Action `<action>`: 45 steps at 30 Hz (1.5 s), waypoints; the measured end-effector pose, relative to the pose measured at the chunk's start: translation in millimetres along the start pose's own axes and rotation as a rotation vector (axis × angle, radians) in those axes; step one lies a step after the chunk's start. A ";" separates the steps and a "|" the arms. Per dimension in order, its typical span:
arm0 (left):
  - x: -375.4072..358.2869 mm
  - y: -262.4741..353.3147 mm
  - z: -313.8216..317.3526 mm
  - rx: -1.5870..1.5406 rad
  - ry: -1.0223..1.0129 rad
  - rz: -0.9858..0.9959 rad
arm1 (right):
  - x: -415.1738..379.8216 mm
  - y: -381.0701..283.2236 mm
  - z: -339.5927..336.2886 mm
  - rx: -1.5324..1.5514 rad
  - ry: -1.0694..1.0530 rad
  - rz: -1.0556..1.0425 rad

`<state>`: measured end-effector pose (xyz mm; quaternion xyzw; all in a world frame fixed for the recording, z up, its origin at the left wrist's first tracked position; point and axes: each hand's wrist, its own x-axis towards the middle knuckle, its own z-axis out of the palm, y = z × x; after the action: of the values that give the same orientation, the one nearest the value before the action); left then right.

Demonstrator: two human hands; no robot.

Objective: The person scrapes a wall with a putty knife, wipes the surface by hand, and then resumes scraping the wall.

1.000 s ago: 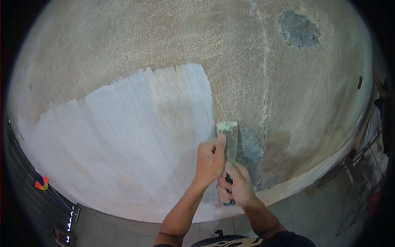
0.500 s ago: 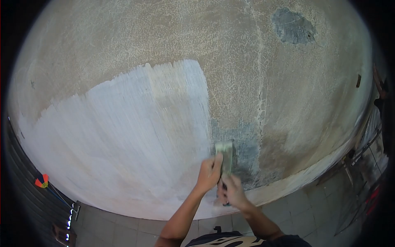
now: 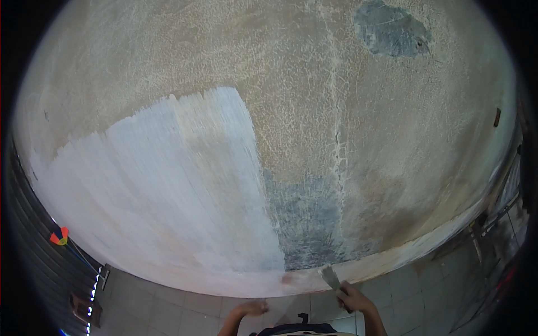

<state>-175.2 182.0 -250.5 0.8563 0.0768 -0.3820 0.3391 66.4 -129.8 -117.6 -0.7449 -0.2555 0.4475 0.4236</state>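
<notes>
A flat paintbrush (image 3: 329,277) with a wide pale head is in my right hand (image 3: 353,298), whose fingers wrap round its handle. The brush tilts up toward the bottom of the wall (image 3: 392,140), below a dark grey bare patch (image 3: 308,224). My left hand (image 3: 252,308) is low in front of my body, apart from the brush; motion blurs its fingers. Left of the grey patch, a broad area of white paint (image 3: 168,185) with streaky upper edges covers the wall.
Tiled floor (image 3: 168,311) runs along the wall's foot. To the left are corrugated metal sheeting (image 3: 33,252), an orange-and-blue object (image 3: 59,236) on a stick, and a brown stool-like object (image 3: 86,311). Another grey patch (image 3: 392,31) marks the upper wall.
Both hands have come down from the wall, and my left hand has parted from the brush toward the left. The brush has moved down and right with my right hand. The view has shifted slightly.
</notes>
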 end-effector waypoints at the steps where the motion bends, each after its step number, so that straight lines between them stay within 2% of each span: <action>1: 19.7 -12.2 10.7 -0.152 0.387 0.127 | 0.0 -28.4 -3.8 0.039 -0.062 -0.107; 2: -8.6 50.7 -31.7 -0.388 0.406 0.161 | 0.6 -51.7 -4.6 0.078 -0.123 -0.211; 3: -18.6 92.7 -62.2 -0.389 0.473 0.192 | 2.9 -71.2 -3.5 0.117 -0.155 -0.343; 4: -30.6 130.1 -87.7 -0.454 0.568 0.375 | 5.8 -89.4 -0.2 0.159 -0.189 -0.477; 5: -41.5 160.0 -108.2 -0.516 0.662 0.557 | 5.3 -109.2 3.5 0.164 -0.194 -0.468; 7: -53.5 195.5 -132.9 -0.701 0.793 0.645 | 0.2 -144.2 13.1 0.237 -0.113 -0.495; 9: -72.4 237.0 -153.6 -0.866 1.013 0.774 | 2.9 -164.8 25.6 0.326 -0.067 -0.547; 10: -77.5 245.1 -162.5 -0.872 0.999 0.770 | 3.5 -170.7 33.1 0.408 -0.018 -0.610; 12: -85.2 254.9 -181.7 -0.883 1.126 0.772 | 7.5 -182.1 49.1 0.460 0.029 -0.616; 15: -91.0 257.9 -202.5 -0.953 1.108 0.700 | 12.3 -196.5 63.1 0.521 0.124 -0.628; 17: -90.1 252.3 -209.1 -0.904 1.112 0.722 | 16.1 -198.3 69.2 0.527 0.190 -0.613; 19: -92.3 257.3 -216.5 -0.866 1.119 0.756 | 18.4 -195.1 67.1 0.526 0.030 -0.606; 20: -101.7 266.6 -217.9 -0.949 1.119 0.748 | 17.9 -191.5 68.7 0.523 0.041 -0.598; 22: -105.0 271.8 -221.1 -1.038 1.120 0.733 | 15.1 -185.6 71.4 0.634 -0.245 -0.580; 24: -101.7 272.1 -223.8 -0.812 1.317 0.697 | 9.2 -191.1 78.9 0.678 -0.258 -0.602; 26: -112.4 278.8 -226.1 -0.793 1.349 0.707 | 7.0 -194.1 81.1 0.901 -0.306 -0.539; 27: -117.7 282.7 -228.0 -0.773 1.379 0.721 | 3.5 -199.9 81.6 0.896 -0.315 -0.544; 29: -121.7 288.5 -229.5 -0.816 1.378 0.730 | -6.7 -210.2 82.5 1.002 -0.374 -0.525; 34: -109.2 291.6 -227.1 -0.816 1.440 0.691 | -7.4 -203.9 73.4 0.986 -0.399 -0.504; 36: -113.0 299.8 -231.7 -0.912 1.429 0.706 | -7.1 -208.9 67.5 0.958 -0.423 -0.511; 39: -112.9 299.9 -229.2 -1.003 1.352 0.707 | -13.5 -211.5 71.0 0.974 -0.410 -0.527; 41: -106.3 297.6 -225.8 -0.952 1.399 0.678 | -13.9 -207.2 71.3 0.903 -0.301 -0.517; 43: -110.4 302.6 -231.3 -0.899 1.445 0.662 | -11.7 -212.2 62.9 0.899 -0.357 -0.541; 45: -118.8 310.3 -236.8 -1.009 1.391 0.698 | -13.6 -215.9 60.8 0.900 -0.405 -0.549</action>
<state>5.8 113.2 108.6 0.6184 0.1579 0.4201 0.6451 6.0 -5.4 59.6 -0.2964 -0.2999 0.5197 0.7430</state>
